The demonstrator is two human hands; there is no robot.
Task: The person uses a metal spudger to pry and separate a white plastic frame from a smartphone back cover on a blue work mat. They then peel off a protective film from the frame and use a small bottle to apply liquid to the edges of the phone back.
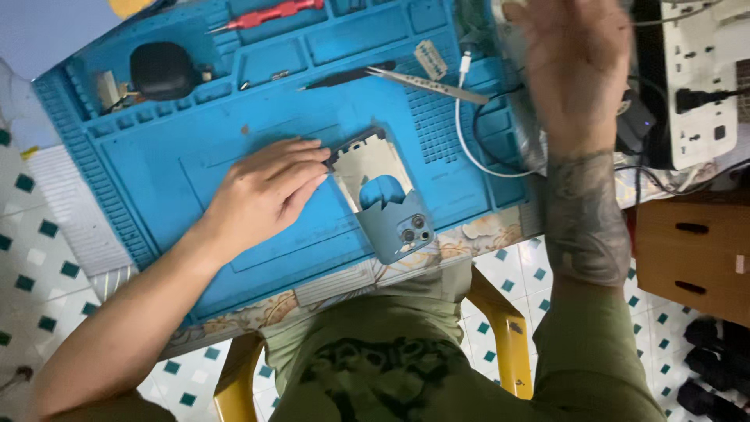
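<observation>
blue repair mat (195, 168) covers the small table, above a white floor with green tiles. from the head view, the left hand (262, 191) lies flat on the mat, fingers together, fingertips touching the edge of a phone back housing (383, 199) at mat centre, camera end toward the person. the right hand (574, 59) hovers blurred, fingers spread, holding nothing, near a white cable (469, 133), tweezers (426, 84) and a power strip (695, 86).
</observation>
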